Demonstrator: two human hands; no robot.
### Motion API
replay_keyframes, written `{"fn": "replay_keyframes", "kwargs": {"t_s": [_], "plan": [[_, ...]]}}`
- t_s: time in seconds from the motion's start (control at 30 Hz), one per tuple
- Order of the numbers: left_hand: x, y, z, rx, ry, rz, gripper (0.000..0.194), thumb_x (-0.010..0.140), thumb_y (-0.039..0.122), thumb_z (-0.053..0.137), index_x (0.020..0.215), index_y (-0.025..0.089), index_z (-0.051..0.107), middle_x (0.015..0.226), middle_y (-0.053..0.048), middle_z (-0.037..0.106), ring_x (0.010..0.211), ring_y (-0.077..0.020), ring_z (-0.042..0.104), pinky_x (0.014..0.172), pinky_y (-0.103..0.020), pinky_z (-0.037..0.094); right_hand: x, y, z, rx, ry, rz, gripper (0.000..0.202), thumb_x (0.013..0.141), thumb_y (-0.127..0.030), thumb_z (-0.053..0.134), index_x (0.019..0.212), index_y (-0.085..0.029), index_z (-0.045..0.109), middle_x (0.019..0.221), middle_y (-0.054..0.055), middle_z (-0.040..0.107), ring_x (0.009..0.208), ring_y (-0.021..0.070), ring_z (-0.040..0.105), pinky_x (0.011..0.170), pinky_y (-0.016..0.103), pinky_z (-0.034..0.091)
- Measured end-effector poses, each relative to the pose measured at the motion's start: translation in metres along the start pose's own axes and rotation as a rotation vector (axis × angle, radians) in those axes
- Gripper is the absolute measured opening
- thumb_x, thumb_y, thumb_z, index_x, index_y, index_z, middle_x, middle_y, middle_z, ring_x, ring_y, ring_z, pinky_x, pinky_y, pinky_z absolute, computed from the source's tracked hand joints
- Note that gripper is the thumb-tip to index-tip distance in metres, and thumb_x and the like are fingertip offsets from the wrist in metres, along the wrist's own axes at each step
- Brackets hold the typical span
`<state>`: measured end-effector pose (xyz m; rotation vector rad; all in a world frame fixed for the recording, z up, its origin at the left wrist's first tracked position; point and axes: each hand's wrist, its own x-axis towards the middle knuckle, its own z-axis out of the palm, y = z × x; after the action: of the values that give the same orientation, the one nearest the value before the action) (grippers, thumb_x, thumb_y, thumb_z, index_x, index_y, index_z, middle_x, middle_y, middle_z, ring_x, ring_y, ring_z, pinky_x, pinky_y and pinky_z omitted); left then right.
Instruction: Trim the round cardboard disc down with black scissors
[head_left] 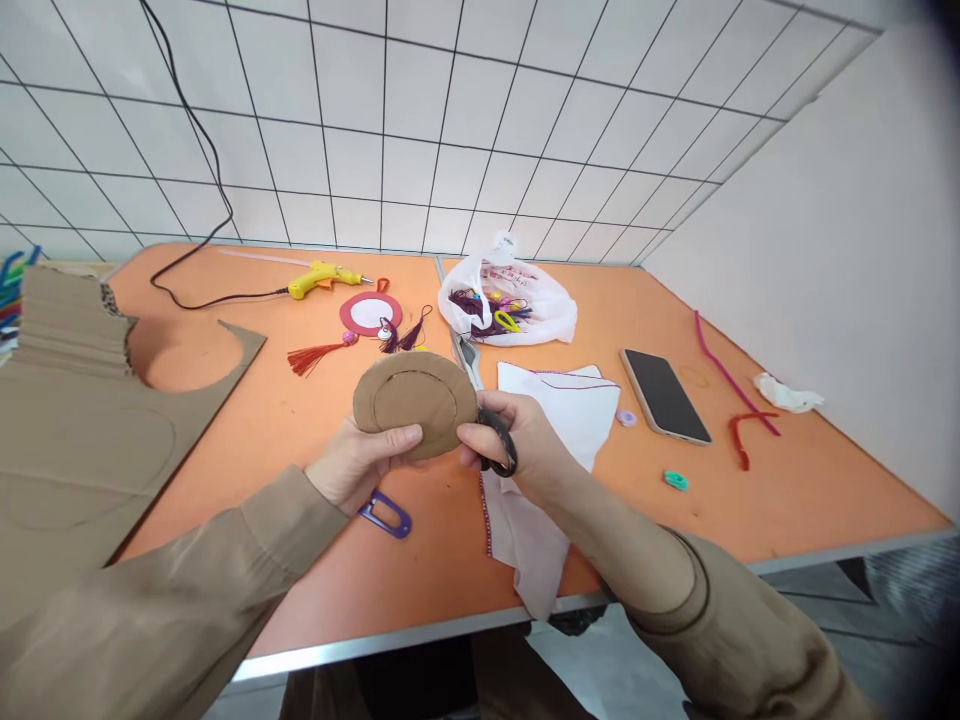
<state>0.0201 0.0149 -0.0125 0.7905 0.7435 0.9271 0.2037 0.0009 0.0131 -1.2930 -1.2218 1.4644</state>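
Note:
My left hand [371, 450] grips a round cardboard disc [412, 400] from below left, its thumb flat on the face. A smaller circle is marked inside the disc's rim. At the disc's right edge, my right hand [521, 440] is closed around the black handles of a pair of scissors [504, 450]. The disc partly hides the scissors, so I cannot tell whether the blades touch the cardboard. A white cloth [559, 400] with red stitched edging lies under my right hand. Just below my left hand lies a purple plastic tag [388, 515].
A cut cardboard sheet [67, 440] covers the table's left side. Behind the disc are a yellow glue gun [322, 278], a red-rimmed round piece [371, 313], a red tassel [313, 357] and a white bag [551, 300] of trinkets. A phone [665, 395] and pipe cleaners [724, 360] lie right.

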Motion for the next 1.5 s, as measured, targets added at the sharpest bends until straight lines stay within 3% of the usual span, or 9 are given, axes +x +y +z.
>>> {"fn": "replay_keyframes", "kwargs": {"t_s": [0.17,0.33,0.5,0.6,0.8,1.07,1.33,1.5], "plan": [[0.002,0.019,-0.010,0.044,-0.092,0.083,0.030,0.075,0.035,0.073,0.100,0.019,0.076,0.096,-0.012,0.075,0.090,-0.0280,0.069,0.075,-0.035,0.055,-0.002,-0.004,-0.001,-0.037,-0.003,0.008,0.013,0.062,-0.024,0.063,0.072,-0.016,0.064,0.046,-0.004,0.060,0.042,0.0096,0.052,0.043,0.020,0.040],[0.006,0.035,-0.019,0.218,-0.049,0.150,0.020,0.070,0.035,0.078,0.081,0.018,0.078,0.076,-0.008,0.075,0.069,-0.0212,0.067,0.063,-0.030,0.052,0.001,-0.002,0.000,-0.068,0.001,0.047,0.013,0.062,-0.023,0.064,0.072,-0.016,0.064,0.046,-0.003,0.061,0.042,0.0093,0.052,0.043,0.019,0.039],[0.002,0.039,-0.016,0.357,-0.071,0.098,0.020,0.069,0.032,0.079,0.083,0.018,0.079,0.075,-0.007,0.076,0.063,-0.0186,0.066,0.056,-0.027,0.051,0.002,0.001,0.000,-0.066,-0.017,0.037,0.012,0.063,-0.024,0.066,0.072,-0.016,0.063,0.047,-0.002,0.062,0.044,0.0099,0.053,0.045,0.020,0.040],[0.002,0.037,-0.014,0.331,-0.086,0.061,0.021,0.069,0.032,0.080,0.085,0.018,0.079,0.077,-0.007,0.076,0.064,-0.0178,0.067,0.058,-0.025,0.053,0.003,0.002,0.002,-0.037,0.007,0.010,0.013,0.065,-0.024,0.068,0.069,-0.016,0.060,0.048,-0.003,0.062,0.045,0.0095,0.053,0.046,0.020,0.039],[0.007,0.030,-0.013,0.080,0.114,0.159,0.023,0.066,0.028,0.082,0.086,0.015,0.078,0.086,-0.007,0.077,0.077,-0.0177,0.069,0.068,-0.023,0.056,0.004,0.005,0.001,0.155,0.062,-0.107,0.028,0.069,-0.037,0.072,0.085,-0.015,0.063,0.054,-0.002,0.064,0.048,0.0103,0.053,0.047,0.022,0.038],[0.013,0.031,-0.016,-0.149,0.273,0.265,0.022,0.069,0.019,0.077,0.091,0.016,0.076,0.094,-0.005,0.077,0.086,-0.0211,0.070,0.068,-0.026,0.059,-0.009,0.010,0.000,0.238,-0.282,-0.086,0.051,0.067,-0.058,0.076,0.089,-0.014,0.064,0.059,0.004,0.067,0.052,0.0143,0.057,0.048,0.024,0.038],[0.015,0.031,-0.011,-0.234,0.325,0.303,0.015,0.081,0.012,0.064,0.088,0.017,0.076,0.097,-0.004,0.077,0.097,-0.0238,0.070,0.071,-0.028,0.061,-0.017,0.009,-0.001,0.275,-0.408,-0.075,0.051,0.073,-0.060,0.070,0.089,-0.013,0.064,0.058,0.004,0.065,0.051,0.0146,0.056,0.047,0.024,0.037],[0.015,0.031,-0.011,-0.260,0.337,0.323,0.016,0.081,0.009,0.063,0.088,0.017,0.075,0.095,-0.004,0.077,0.101,-0.0253,0.069,0.080,-0.032,0.061,-0.018,0.010,0.000,0.242,-0.441,-0.011,0.054,0.073,-0.063,0.068,0.090,-0.012,0.065,0.057,0.004,0.065,0.050,0.0141,0.055,0.046,0.023,0.037]]}}
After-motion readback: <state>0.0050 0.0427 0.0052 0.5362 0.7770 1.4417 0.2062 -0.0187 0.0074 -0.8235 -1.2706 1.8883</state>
